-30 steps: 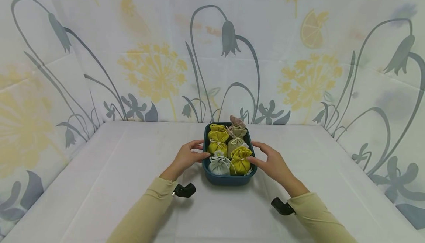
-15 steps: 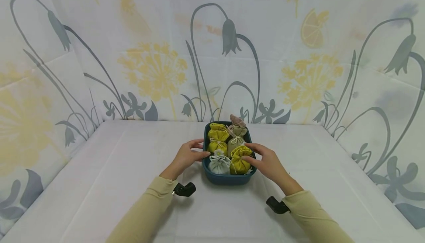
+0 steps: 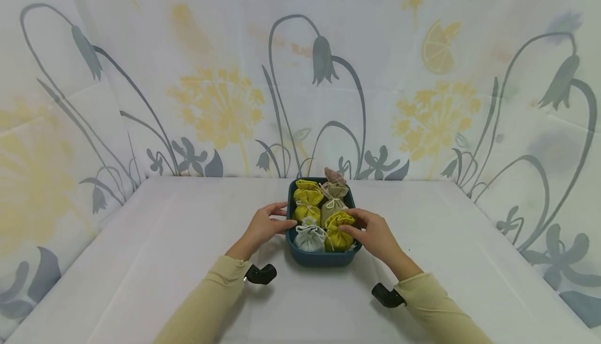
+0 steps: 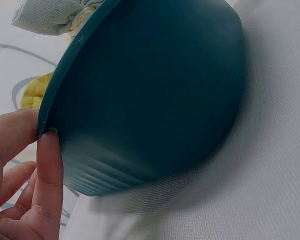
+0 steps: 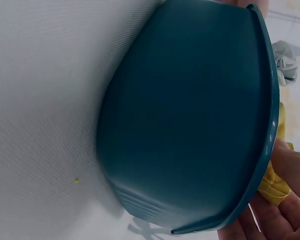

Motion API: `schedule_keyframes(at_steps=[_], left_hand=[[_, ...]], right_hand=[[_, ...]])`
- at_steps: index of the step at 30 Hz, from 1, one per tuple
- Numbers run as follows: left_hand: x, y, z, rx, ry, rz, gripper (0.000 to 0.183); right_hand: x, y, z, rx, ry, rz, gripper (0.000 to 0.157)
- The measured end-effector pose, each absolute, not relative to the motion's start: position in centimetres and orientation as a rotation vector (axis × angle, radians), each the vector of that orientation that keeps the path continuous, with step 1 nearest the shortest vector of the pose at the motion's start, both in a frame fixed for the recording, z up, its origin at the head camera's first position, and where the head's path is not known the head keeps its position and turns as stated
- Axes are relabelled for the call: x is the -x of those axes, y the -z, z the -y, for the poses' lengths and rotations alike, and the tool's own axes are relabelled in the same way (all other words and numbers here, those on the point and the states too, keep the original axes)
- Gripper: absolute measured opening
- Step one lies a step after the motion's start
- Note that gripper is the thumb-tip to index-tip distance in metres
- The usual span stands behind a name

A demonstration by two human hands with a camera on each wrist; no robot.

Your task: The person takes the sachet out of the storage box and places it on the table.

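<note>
The white table (image 3: 188, 292) is bearing the blue tub (image 3: 319, 259). At the tub's left rim, the left hand (image 3: 264, 225) is pinching the edge. Over its right rim, the nearer right hand (image 3: 375, 235) is holding the yellow pouch (image 3: 335, 238) between thumb and fingers. The pouch is sitting near-right inside the tub, its neck pointing toward the tub's far end, and is hiding some fingertips.

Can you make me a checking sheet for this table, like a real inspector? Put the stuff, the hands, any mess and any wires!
Surface: white table, with faint creases.
Job's things: blue tub holding small tied pouches in yellow, beige and pale grey.
Clutter: a tiny yellow speck on the table.
Hands: left hand pinches the tub's rim; right hand pinches the front-right yellow pouch.
Cables: nothing seen.
Surroundings: flower-printed cloth behind.
</note>
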State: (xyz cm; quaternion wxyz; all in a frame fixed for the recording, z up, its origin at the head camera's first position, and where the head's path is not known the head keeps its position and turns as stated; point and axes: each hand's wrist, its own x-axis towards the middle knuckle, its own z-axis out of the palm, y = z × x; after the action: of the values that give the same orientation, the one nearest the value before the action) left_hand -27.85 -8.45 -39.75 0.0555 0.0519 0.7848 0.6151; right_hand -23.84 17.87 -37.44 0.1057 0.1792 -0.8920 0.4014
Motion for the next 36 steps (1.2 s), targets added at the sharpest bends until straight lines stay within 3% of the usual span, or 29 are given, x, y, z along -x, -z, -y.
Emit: schedule_keyframes(at_steps=[14,36], left_hand=[[27.7,39.8,8.5,-0.159,-1.877,-2.383,0.061],[27.8,39.8,8.5,-0.173,-1.889,-2.369,0.062]], right_hand=[[24.1,37.4,-17.6,-0.448,-1.389,2.590,0.019],[24.6,36.5,-17.6,-0.264,-1.636,2.482,0.021]])
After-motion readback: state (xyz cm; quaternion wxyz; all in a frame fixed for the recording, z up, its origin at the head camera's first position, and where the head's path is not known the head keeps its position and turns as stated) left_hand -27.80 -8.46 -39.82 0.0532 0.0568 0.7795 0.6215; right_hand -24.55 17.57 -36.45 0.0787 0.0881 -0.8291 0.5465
